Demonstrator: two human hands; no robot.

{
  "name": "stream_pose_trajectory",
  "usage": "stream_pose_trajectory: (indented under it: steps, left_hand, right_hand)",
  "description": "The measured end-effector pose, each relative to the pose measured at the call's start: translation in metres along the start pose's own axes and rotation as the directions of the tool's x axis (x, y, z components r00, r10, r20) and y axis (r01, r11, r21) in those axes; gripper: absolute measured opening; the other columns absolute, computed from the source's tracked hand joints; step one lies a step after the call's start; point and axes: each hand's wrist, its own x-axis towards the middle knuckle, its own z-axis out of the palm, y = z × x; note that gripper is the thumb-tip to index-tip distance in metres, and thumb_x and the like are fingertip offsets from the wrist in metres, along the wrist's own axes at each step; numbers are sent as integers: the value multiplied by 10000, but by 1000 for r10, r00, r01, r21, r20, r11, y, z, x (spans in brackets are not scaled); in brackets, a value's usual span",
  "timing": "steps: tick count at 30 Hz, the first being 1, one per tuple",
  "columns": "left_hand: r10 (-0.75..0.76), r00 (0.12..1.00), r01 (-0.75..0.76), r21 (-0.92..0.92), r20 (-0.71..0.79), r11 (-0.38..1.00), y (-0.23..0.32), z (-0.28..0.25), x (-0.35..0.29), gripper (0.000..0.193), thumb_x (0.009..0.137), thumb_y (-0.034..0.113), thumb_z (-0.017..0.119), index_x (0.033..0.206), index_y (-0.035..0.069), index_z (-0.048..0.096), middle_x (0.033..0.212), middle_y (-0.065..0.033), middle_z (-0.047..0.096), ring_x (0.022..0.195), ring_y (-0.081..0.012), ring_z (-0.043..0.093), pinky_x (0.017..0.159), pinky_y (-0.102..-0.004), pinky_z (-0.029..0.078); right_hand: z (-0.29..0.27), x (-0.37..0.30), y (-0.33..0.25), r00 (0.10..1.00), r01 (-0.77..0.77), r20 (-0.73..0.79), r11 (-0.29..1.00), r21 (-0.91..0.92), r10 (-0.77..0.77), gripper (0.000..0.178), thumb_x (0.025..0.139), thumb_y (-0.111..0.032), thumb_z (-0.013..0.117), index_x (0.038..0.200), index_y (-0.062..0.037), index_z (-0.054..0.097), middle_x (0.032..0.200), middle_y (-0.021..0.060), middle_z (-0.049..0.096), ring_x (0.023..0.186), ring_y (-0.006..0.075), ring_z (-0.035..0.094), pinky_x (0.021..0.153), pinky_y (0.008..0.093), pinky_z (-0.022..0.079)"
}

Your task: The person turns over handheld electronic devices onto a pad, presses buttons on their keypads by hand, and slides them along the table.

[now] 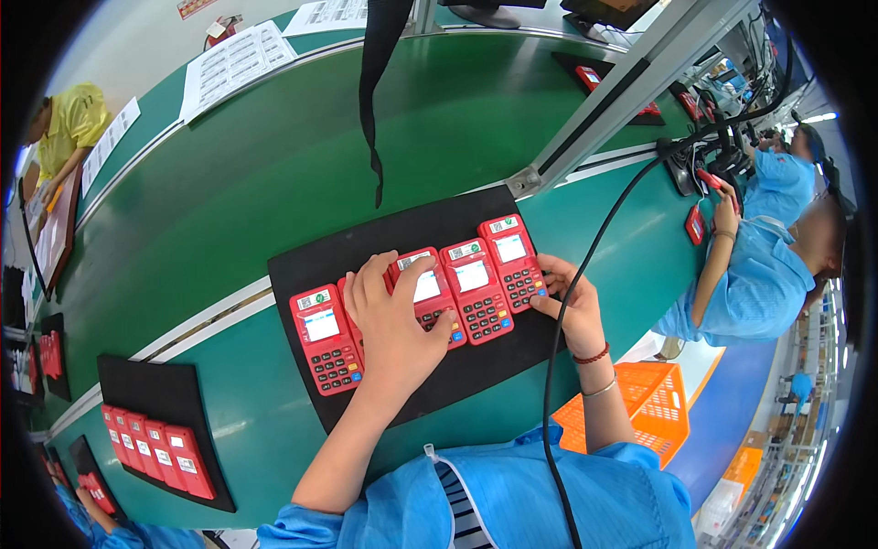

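Observation:
Several red handheld payment terminals with small lit screens and black keypads lie face up in a row on a black mat [462,375]. My left hand [393,334] reaches over the row with its fingers spread. Its thumb touches the lower keypad of the middle terminal [427,289], and its index finger lies over that screen. Another terminal beside it is mostly hidden under this hand. The leftmost terminal [322,327] lies uncovered. My right hand [578,318] grips the right edge of the rightmost terminal [512,261], thumb over the lower keys, fingers along the side.
A black cable [599,224] hangs in front of my right wrist. A dark strap [369,101] dangles over the green belt [274,165]. At left, more red terminals [165,448] lie on another mat. An orange crate [654,412] stands at right, near a co-worker in blue [754,284].

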Motion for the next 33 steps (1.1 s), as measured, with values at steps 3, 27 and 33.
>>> stream_pose_trajectory:
  steps: [3,27,33]
  left_hand:
    - [16,999,-15,-18,35,1000,-5,-2,-3,731,735,222,861,1400,170,562,1473,-196,414,1456,-396,334,1241,-616,135]
    - [80,983,-73,-47,164,996,-8,-15,-7,883,714,293,887,1498,170,499,1594,-212,335,1546,-399,233,1271,-592,66]
    - [91,978,-87,-29,186,996,-10,-17,-7,889,706,287,891,1498,173,504,1597,-216,329,1545,-406,232,1270,-596,68]
  right_hand:
    - [1,0,1,1000,10,1,1000,-3,-10,576,838,104,744,1384,47,571,1193,97,698,1050,159,662,960,322,554]
    - [-5,26,-10,977,-158,-151,987,-24,153,466,848,23,742,1301,7,635,1007,86,757,867,118,690,704,220,497]
    - [-9,20,-9,996,-91,24,996,-15,92,590,805,73,783,1361,20,592,1157,84,688,870,109,634,832,252,536]
